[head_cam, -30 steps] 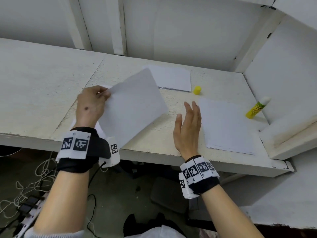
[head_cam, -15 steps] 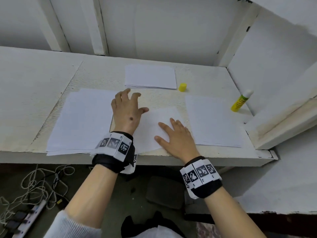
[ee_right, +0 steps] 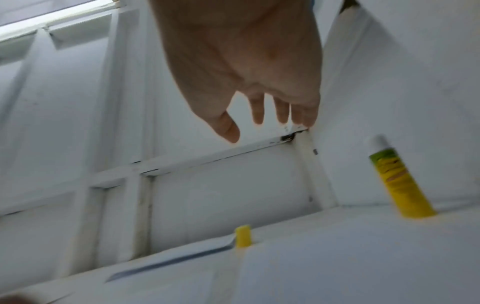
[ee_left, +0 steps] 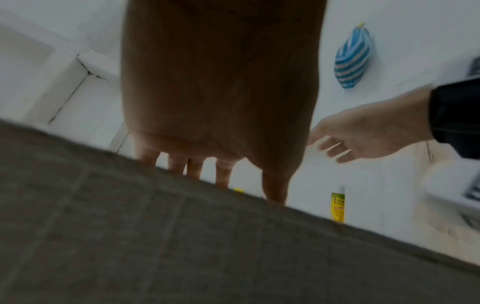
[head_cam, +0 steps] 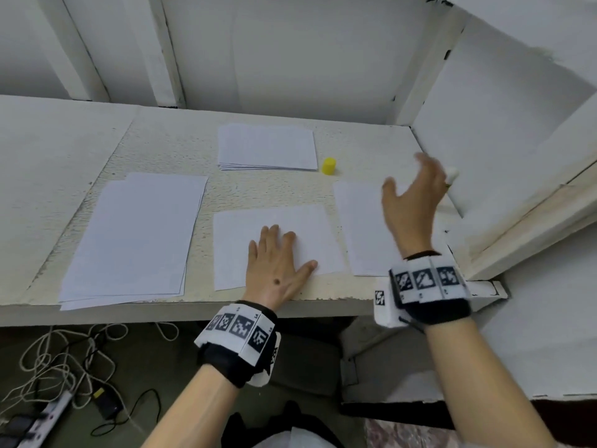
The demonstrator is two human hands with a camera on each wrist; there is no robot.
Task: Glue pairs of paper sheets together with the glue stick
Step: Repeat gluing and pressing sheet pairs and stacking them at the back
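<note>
A white sheet (head_cam: 310,227) lies at the desk's front middle, and my left hand (head_cam: 274,257) presses flat on it with straight fingers. My right hand (head_cam: 416,189) hovers open above the right-hand paper pile (head_cam: 358,234), fingers spread, reaching toward the right wall. The yellow glue stick (ee_right: 400,185) stands uncapped against that wall; in the head view only its white tip (head_cam: 452,173) shows past my right hand. Its yellow cap (head_cam: 329,165) stands on the desk. The left wrist view shows the glue stick (ee_left: 337,207) beyond my left fingers (ee_left: 223,174).
A large paper stack (head_cam: 135,234) lies at the left, a smaller stack (head_cam: 268,147) at the back middle. White walls close the desk (head_cam: 161,150) at the back and right. Cables and a power strip (head_cam: 38,418) lie on the floor below.
My right hand has lifted off the middle sheet and swung right toward the glue stick. My left hand has slid onto the sheet's lower part and stays flat.
</note>
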